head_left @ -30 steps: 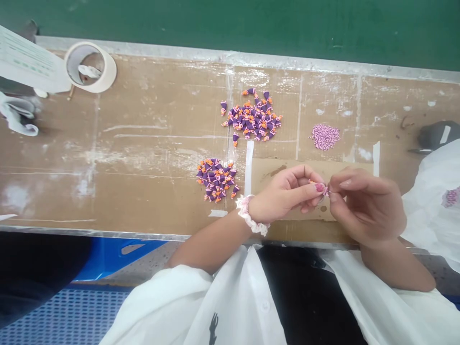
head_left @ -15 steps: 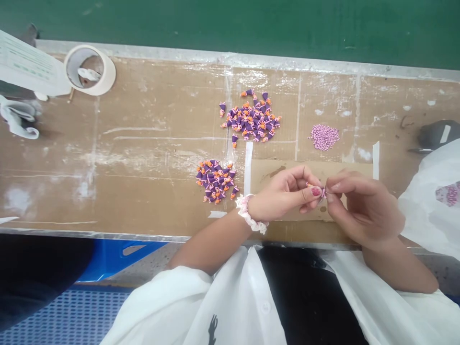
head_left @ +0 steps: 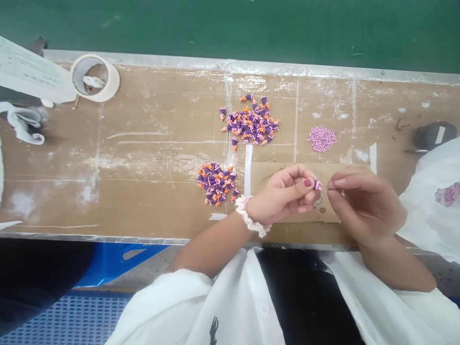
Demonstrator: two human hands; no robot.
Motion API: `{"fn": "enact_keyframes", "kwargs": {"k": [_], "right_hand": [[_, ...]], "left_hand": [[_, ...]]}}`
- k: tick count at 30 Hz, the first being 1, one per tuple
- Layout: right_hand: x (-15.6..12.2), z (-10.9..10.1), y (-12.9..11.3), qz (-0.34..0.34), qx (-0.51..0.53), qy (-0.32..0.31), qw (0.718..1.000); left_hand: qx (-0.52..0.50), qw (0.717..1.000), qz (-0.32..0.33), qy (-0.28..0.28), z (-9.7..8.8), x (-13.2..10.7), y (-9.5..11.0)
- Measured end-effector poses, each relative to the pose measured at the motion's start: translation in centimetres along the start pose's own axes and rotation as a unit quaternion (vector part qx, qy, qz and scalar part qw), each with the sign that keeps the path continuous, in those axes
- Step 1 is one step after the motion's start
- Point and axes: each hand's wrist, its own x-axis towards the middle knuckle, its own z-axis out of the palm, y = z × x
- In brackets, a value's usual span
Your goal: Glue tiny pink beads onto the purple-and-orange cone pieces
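Cardboard (head_left: 268, 178) lies under our hands on a scuffed, white-flecked bench (head_left: 143, 158), with a strip of white tape (head_left: 248, 167) along its left edge. At eleven o'clock from the hands sit two loose heaps of purple cones (head_left: 249, 125) (head_left: 215, 183) tipped with orange, and at twelve o'clock lies a small mound of pink granules (head_left: 322, 139). Farther off at ten o'clock, a roll of masking tape (head_left: 95, 77) stands beside a sheet of printed paper (head_left: 30, 69). A white plastic bag (head_left: 431, 201) crowds in at three o'clock, with something pink showing through it (head_left: 447, 194). Our left hand (head_left: 282, 189), a frilly scrunchie (head_left: 250, 216) at its wrist, is closed, pinching a small purple cone piece (head_left: 317, 185) between its pink-nailed thumb (head_left: 307, 182) and curled forefinger (head_left: 302, 171). That piece sits just above the cardboard, its matte tip poking past the fingers. Our right hand (head_left: 366, 206) is partly open, with its fingertips (head_left: 336, 182) apart and just beside the piece, not touching it.
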Motion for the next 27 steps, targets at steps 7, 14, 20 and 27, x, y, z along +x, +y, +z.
{"fn": "enact_keyframes", "kwargs": {"k": [7, 14, 20, 27], "right_hand": [[-0.2, 0.2, 0.8, 0.025, -0.030, -0.002, 0.999], [1.2, -1.1, 3.1, 0.085, -0.222, 0.015, 0.971], [1.9, -2.5, 6.9, 0.138, -0.311, -0.006, 0.940], [1.5, -1.5, 7.8, 0.121, -0.321, -0.017, 0.939]], "left_hand": [[-0.057, 0.998, -0.004, 0.008, 0.1, 0.1, 0.5], [-0.008, 0.980, 0.084, 0.180, -1.1, 0.9, 1.5], [0.122, 0.933, 0.221, 0.256, -2.4, 1.0, 3.4], [0.181, 0.938, 0.208, 0.211, -2.2, 0.5, 3.0]]}}
